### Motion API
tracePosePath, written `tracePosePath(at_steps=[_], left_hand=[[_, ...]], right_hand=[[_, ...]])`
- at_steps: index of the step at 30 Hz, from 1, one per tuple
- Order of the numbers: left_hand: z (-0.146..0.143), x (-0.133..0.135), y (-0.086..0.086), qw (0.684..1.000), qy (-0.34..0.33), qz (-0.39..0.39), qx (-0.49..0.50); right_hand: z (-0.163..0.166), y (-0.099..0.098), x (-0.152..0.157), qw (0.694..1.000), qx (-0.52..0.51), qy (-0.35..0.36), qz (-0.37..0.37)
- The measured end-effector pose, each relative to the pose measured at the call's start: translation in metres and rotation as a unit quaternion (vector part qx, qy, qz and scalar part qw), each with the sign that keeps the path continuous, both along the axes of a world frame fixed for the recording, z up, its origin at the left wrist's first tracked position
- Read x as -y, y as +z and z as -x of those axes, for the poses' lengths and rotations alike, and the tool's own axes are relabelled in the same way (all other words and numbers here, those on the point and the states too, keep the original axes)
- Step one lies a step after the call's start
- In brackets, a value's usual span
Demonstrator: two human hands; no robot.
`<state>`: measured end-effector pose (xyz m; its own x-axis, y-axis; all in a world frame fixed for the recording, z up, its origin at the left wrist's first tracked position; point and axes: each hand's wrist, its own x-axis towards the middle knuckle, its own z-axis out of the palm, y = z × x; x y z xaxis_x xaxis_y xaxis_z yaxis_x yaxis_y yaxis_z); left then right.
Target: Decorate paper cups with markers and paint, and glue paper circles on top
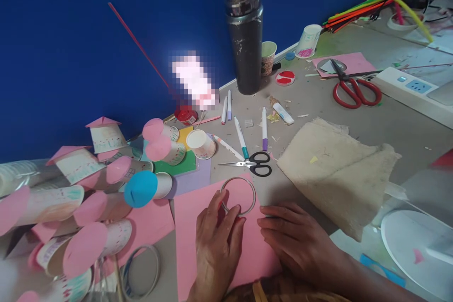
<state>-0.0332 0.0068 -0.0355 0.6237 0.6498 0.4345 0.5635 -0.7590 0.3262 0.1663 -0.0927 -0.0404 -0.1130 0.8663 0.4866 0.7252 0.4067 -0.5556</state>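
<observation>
A sheet of pink paper (191,240) lies on the table in front of me. On its upper part rests a thin grey ring (255,197), flat against the sheet. My left hand (220,240) has its fingertips on the ring's near and left rim, pressing it to the paper. My right hand (293,231) lies flat across the sheet's right edge, fingers stretched out, holding nothing. Just beyond the ring are black-handled scissors (260,164) with closed blades. Several markers (264,130) lie behind them.
Decorated paper cups (116,200) with pink and blue paper tops crowd the left, beside a larger ring (158,269). A beige cloth (332,170) lies to the right. Behind stand a dark flask (246,47), red-handled scissors (354,94) and a power strip (399,87).
</observation>
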Motion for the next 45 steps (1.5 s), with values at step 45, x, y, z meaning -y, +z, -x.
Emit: tracePosePath(at_steps=[45], left_hand=[[-0.032,-0.013,0.021,0.99,0.059,0.047,-0.12]], right_hand=[[-0.121,0.034,-0.155,0.94,0.313,-0.041,0.128]])
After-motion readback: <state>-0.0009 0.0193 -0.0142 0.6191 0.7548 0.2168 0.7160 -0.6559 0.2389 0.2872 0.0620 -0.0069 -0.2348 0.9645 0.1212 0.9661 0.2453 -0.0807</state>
